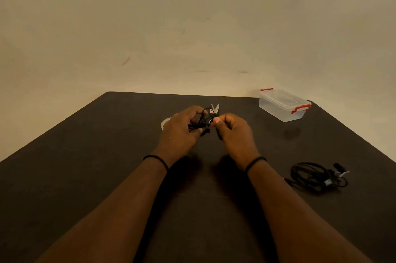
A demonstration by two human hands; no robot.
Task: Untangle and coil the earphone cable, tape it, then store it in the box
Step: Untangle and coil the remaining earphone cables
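A tangled black earphone cable is bunched between both hands above the middle of the dark table. My left hand grips the bundle with curled fingers. My right hand pinches a strand of the cable between thumb and forefinger. A clear plastic box with red clips and its lid on stands at the far right of the table. A roll of clear tape peeks out behind my left hand, mostly hidden.
Small scissors lie just beyond my fingers, blades pointing away. A second black cable, coiled and taped, lies at the right near the table edge. A plain wall rises behind the table.
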